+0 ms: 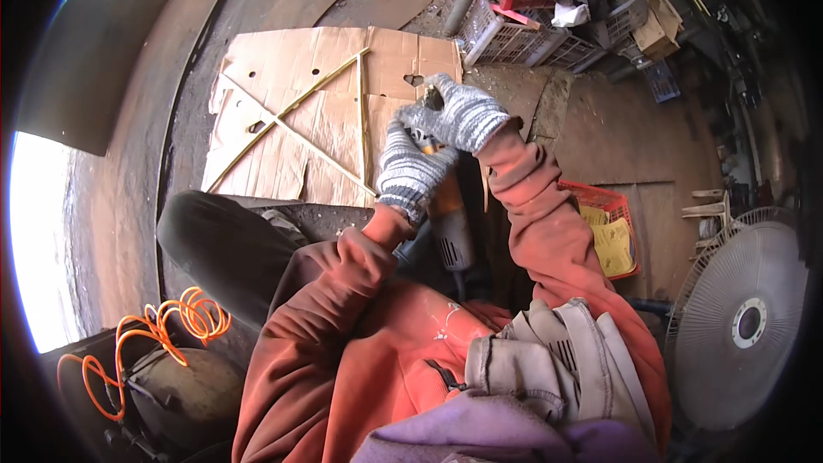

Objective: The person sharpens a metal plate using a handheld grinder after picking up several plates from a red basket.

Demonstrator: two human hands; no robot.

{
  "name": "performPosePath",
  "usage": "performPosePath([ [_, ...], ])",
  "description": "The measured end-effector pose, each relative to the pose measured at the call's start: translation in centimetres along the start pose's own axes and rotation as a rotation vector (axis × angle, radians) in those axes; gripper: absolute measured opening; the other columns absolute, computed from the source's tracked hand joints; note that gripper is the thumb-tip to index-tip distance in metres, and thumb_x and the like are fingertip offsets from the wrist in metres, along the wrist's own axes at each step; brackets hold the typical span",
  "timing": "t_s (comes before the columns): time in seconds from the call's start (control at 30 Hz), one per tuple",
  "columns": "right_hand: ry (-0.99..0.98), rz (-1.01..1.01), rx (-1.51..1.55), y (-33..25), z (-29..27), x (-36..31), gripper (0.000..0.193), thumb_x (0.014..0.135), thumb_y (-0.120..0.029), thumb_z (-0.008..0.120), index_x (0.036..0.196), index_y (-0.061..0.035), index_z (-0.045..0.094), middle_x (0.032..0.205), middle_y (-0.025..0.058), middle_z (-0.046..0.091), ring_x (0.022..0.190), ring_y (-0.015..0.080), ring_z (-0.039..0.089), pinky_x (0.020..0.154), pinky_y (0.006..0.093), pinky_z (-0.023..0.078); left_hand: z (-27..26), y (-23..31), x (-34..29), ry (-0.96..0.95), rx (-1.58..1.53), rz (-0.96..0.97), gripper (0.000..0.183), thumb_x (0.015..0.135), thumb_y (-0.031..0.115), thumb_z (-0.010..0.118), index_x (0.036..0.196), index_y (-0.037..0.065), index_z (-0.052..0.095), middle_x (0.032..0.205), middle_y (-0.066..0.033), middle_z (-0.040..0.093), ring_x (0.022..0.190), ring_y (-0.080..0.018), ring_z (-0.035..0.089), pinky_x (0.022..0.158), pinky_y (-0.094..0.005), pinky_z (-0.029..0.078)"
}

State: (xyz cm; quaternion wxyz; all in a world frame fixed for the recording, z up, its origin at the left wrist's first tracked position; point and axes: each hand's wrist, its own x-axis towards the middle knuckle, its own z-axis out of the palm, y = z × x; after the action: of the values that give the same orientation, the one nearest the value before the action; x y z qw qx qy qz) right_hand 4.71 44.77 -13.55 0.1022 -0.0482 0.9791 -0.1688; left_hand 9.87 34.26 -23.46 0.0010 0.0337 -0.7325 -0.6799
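Note:
My left hand (413,167), in a grey and white knit glove, is closed around the front of an angle grinder (452,236) with an orange and grey body. The tool lies between my legs, its head pointing away from me. My right hand (467,116), gloved alike, is closed at the grinder's head just above the left. Its fingers pinch a small dark piece (433,99) there; its exact kind is too small to tell. Beyond both hands a brown cardboard sheet (283,154) lies on the floor. Three thin yellowish strips (361,111) rest on it, two of them crossed.
Plastic crates (514,39) with cloth and scraps stand at the far right. A red basket (636,240) with yellow papers sits right of my arm. Nearer right is a large fan (737,326). A coiled orange hose (184,317) lies over a rounded tank (193,381) at the near left.

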Motion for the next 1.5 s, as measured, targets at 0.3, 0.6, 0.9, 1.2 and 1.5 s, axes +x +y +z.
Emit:
performPosePath([
  [0.3, 0.337, -0.074, 0.373, 4.9, 1.9, -1.0, 0.068, 0.081, -0.059, 0.069, 0.111, 0.0014, 0.06, 0.103, 0.0245, 0.066, 0.098, 0.0342, 0.066, 0.086, 0.0423, 0.05, 0.3, 2.6, -1.9, 0.056, 0.098, 0.114, 0.068, 0.069, 0.029, 0.084, 0.119, -0.003, 0.051, 0.105, -0.0235, 0.061, 0.097, -0.036, 0.062, 0.087, -0.0422, 0.05],
  [0.6, 0.369, -0.757, -0.068, 3.4, -0.7, -2.1, 0.05, 0.073, -0.024, 0.081, 0.115, -0.0025, 0.061, 0.109, 0.0201, 0.06, 0.099, 0.0372, 0.059, 0.091, 0.0405, 0.048, 2.4, -0.3, -0.9, 0.048, -0.062, 0.13, 0.064, 0.071, 0.031, 0.08, 0.116, -0.004, 0.053, 0.103, -0.0229, 0.062, 0.099, -0.0394, 0.06, 0.089, -0.0456, 0.047],
  [0.9, 0.251, 0.138, 0.717, 4.7, 3.7, 0.3, 0.043, 0.085, -0.037, 0.072, 0.105, -0.0008, 0.06, 0.101, 0.0136, 0.064, 0.088, 0.0208, 0.061, 0.08, 0.0368, 0.049, 1.4, 2.4, -1.0, 0.029, 0.161, 0.157, 0.063, 0.068, 0.026, 0.084, 0.116, -0.002, 0.055, 0.103, -0.0215, 0.063, 0.095, -0.0344, 0.062, 0.086, -0.0432, 0.049],
  [1.2, 0.511, -0.767, 0.074, 3.9, 1.0, -1.1, 0.046, 0.079, -0.026, 0.075, 0.113, 0.0, 0.058, 0.107, 0.0195, 0.059, 0.103, 0.0373, 0.057, 0.093, 0.0438, 0.045, 0.9, 0.5, -0.6, 0.054, -0.003, 0.197, 0.064, 0.069, 0.032, 0.082, 0.116, -0.002, 0.054, 0.1, -0.0205, 0.062, 0.094, -0.0362, 0.061, 0.087, -0.0431, 0.048],
  [1.5, 0.098, 0.455, 0.816, 8.3, 4.0, 2.4, 0.061, 0.084, -0.06, 0.065, 0.099, -0.0005, 0.065, 0.087, 0.0066, 0.065, 0.077, 0.0147, 0.059, 0.071, 0.0315, 0.048, 1.8, 3.0, -1.1, -0.057, 0.226, 0.156, 0.063, 0.069, 0.021, 0.082, 0.119, -0.002, 0.053, 0.103, -0.0208, 0.064, 0.098, -0.0343, 0.062, 0.087, -0.0424, 0.049],
])
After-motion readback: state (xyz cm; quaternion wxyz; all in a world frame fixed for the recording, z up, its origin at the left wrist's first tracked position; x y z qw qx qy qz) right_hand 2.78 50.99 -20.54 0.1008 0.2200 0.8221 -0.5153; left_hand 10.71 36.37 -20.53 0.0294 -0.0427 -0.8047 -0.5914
